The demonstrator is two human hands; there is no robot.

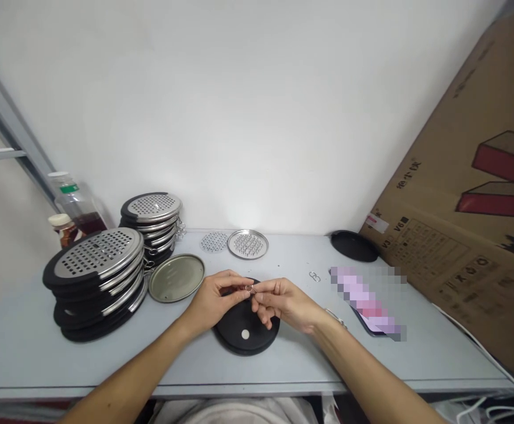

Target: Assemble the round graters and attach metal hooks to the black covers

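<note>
My left hand and my right hand meet fingertip to fingertip, both pinching a small wire ring. Fingers hide part of it, so its exact shape is unclear. Right beneath them lies a round black disc with a small white dot near its front edge. Two thin metal rings rest on the table to the right. Left of my hands a round greenish-grey metal lid lies flat. Beyond them sit a silver-rimmed grater disc and a perforated metal disc.
Stacks of black-and-silver grater discs stand at the left, near a bottle and a jar. Another black disc lies at the back right. A phone and a large cardboard box occupy the right side.
</note>
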